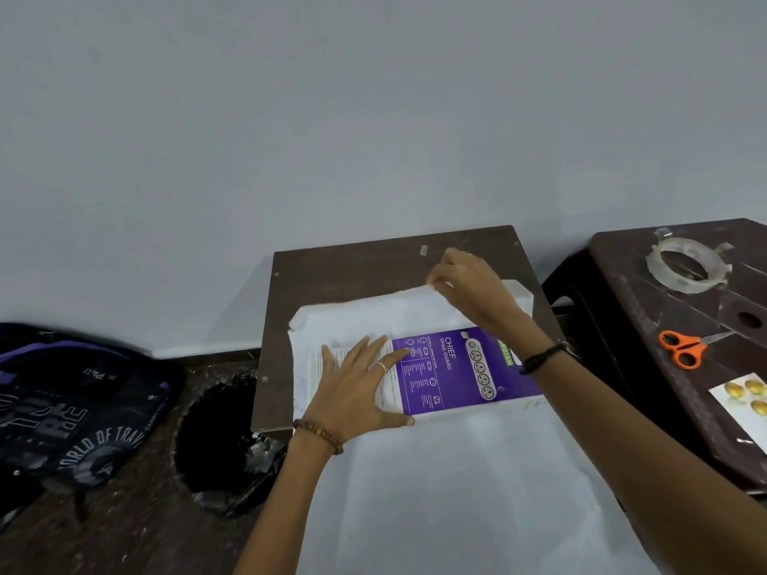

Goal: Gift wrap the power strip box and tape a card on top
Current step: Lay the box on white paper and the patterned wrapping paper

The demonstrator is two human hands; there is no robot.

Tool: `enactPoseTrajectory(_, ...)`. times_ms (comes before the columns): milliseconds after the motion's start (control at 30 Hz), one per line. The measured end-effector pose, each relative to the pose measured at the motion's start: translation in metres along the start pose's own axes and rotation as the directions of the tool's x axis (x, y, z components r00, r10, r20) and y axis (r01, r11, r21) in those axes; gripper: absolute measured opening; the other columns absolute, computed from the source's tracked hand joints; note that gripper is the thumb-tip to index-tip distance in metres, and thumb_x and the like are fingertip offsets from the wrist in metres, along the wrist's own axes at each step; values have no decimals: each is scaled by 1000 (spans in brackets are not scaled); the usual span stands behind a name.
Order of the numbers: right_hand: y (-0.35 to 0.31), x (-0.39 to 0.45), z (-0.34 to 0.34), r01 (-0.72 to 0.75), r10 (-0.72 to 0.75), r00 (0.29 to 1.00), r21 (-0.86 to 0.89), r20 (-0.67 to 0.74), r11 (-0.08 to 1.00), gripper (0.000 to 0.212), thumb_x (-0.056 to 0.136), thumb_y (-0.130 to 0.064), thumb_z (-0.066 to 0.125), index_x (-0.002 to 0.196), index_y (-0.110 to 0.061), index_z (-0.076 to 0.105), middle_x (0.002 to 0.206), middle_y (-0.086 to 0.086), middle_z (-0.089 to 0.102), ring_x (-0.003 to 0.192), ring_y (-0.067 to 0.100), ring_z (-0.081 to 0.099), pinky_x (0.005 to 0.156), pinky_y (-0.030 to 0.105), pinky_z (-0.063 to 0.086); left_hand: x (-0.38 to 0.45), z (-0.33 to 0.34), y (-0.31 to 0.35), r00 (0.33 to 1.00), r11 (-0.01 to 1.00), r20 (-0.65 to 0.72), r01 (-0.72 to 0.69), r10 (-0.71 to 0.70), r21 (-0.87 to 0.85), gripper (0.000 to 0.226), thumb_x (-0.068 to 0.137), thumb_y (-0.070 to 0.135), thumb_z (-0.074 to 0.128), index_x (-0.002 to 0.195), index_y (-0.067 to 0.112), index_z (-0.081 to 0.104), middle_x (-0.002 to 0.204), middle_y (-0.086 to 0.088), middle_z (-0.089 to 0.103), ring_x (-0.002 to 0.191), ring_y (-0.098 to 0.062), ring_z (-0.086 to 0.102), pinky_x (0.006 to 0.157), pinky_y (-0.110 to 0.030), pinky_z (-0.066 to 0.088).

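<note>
Purple box [452,371] on white wrapping paper [456,491].

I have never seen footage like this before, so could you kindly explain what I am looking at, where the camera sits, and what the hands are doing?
There is no machine here: a person wears one camera on the head, looking down at their own hands. On a small brown table lies a purple power strip box on white wrapping paper. The left hand presses flat on the box. The right hand pinches the paper's far edge, lifting it. On a side table lie a tape roll, orange scissors and a card.
</note>
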State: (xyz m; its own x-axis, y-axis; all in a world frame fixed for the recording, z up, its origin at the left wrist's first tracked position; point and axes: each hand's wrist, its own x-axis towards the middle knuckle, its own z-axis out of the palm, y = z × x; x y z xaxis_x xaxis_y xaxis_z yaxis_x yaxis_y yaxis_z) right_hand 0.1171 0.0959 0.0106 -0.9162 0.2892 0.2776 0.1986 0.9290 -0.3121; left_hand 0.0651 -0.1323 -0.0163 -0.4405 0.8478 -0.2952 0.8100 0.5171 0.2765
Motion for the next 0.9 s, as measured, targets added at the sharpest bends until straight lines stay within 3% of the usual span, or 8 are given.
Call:
enactPoseTrajectory(100, -8, -26, -14, 79, -76, 995, 47, -61, 996, 7, 83, -8, 66, 87, -2, 68, 91, 13, 64, 80, 22, 62, 81, 31, 41, -1, -3, 6, 1000, 1000, -16, -3, 3, -24, 93, 76, 64, 55, 146, 33, 4, 157, 7, 1, 145, -15, 1, 116, -45, -4)
enactPoseTrajectory(167, -12, -52, -13, 79, -78, 997, 63, -18, 995, 15, 79, -13, 72, 90, -5, 66, 96, 11, 67, 87, 20, 64, 89, 33, 40, -5, -1, 12, 998, 993, -69, -4, -4, -119, 88, 79, 56, 58, 147, 29, 9, 156, 7, 11, 144, -13, 12, 117, -33, 11)
enactPoseTrajectory(300, -21, -98, 5, 81, -83, 992, 18, 99, 997, 23, 74, -24, 69, 91, -9, 68, 93, 7, 72, 84, 18, 70, 84, 37, 50, -24, 11, 26, 974, 972, -224, -66, 14, -225, 65, 88, 40, 52, 144, 24, 23, 151, 4, 28, 138, -7, 26, 95, -12, 35)
enactPoseTrajectory(433, -21, -121, 10, 33, -48, 978, 76, 203, 997, 43, 80, -40, 59, 109, -10, 65, 110, 8, 69, 100, 21, 67, 86, 39, 53, -32, 8, 43, 907, 983, -421, -72, -6, -168, 57, 78, 41, 61, 127, 14, 52, 122, -11, 58, 110, -25, 59, 80, -22, 51)
enactPoseTrajectory(500, -17, -126, 5, 57, -71, 955, 55, 289, 997, 62, 87, -60, 41, 124, -12, 56, 124, 7, 62, 115, 20, 58, 99, 35, 41, -24, 6, 39, 894, 983, -448, -108, 31, -146, 75, 70, 47, 62, 135, 13, 45, 131, -18, 52, 120, -31, 52, 86, -29, 45)
enactPoseTrajectory(600, -14, -124, -6, 77, -89, 926, 48, 368, 996, 73, 85, -63, 42, 141, -16, 37, 150, 3, 35, 138, 16, 31, 113, 28, 18, -5, 1, 28, 978, 994, -209, -35, 12, -106, 91, 79, 56, 56, 147, 24, 6, 157, -4, 0, 144, -20, -3, 113, -29, 3)
enactPoseTrajectory(700, -16, -123, -9, 35, -55, 916, 56, 398, 998, 72, 87, -44, 59, 146, -21, 25, 156, -3, 16, 144, 12, 16, 114, 24, 10, 5, 1, 27, 1000, 999, -24, -18, 17, -31, 83, 86, 54, 49, 148, 23, 4, 158, 1, 3, 145, -16, 1, 117, -31, 0)
enactPoseTrajectory(900, -20, -136, -2, -14, 16, 921, -8, 388, 1000, 74, 90, -39, 55, 149, -19, 15, 157, -2, 16, 145, 14, 14, 114, 24, 7, -8, 8, 38, 999, 999, -51, -13, 15, 39, 72, 90, 50, 43, 148, 22, 10, 157, 2, 11, 145, -14, 6, 117, -29, 6)
